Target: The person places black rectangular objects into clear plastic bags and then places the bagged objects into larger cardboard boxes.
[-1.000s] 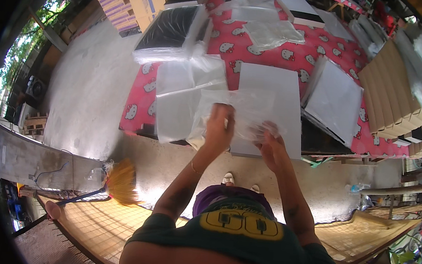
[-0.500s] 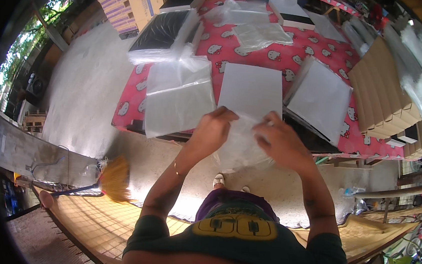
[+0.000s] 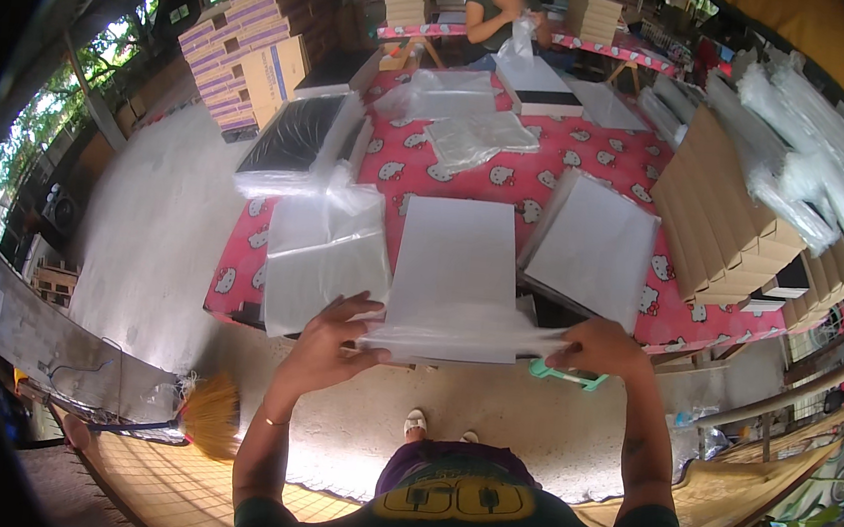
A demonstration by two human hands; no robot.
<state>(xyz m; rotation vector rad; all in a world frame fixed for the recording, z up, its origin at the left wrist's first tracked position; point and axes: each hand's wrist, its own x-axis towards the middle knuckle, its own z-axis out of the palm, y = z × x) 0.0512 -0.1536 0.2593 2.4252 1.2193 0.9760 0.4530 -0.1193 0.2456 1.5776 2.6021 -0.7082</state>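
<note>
A flat white rectangular panel (image 3: pixel 454 266) lies at the table's near edge, its near end reaching over that edge. Across this end a transparent plastic bag (image 3: pixel 465 341) is stretched sideways. My left hand (image 3: pixel 329 349) grips the bag's left side, with some fingers spread. On the other side my right hand (image 3: pixel 605 350) pinches the bag's right corner. A pile of transparent bags (image 3: pixel 330 256) lies left of the panel. To its right rests a stack of white panels in plastic (image 3: pixel 594 243), slightly turned.
The table has a pink patterned cover (image 3: pixel 410 167). Bubble-wrapped dark panels (image 3: pixel 297 137), brown cardboard pieces (image 3: pixel 722 215) and plastic-wrapped bundles (image 3: pixel 804 146) surround the work spot. A co-worker (image 3: pixel 499 19) is at the far side. A broom (image 3: pixel 208 413) stands at lower left.
My hands have moved apart and nearer to me, spreading the bag across the panel's near end. The view has tilted up, bringing the co-worker into sight.
</note>
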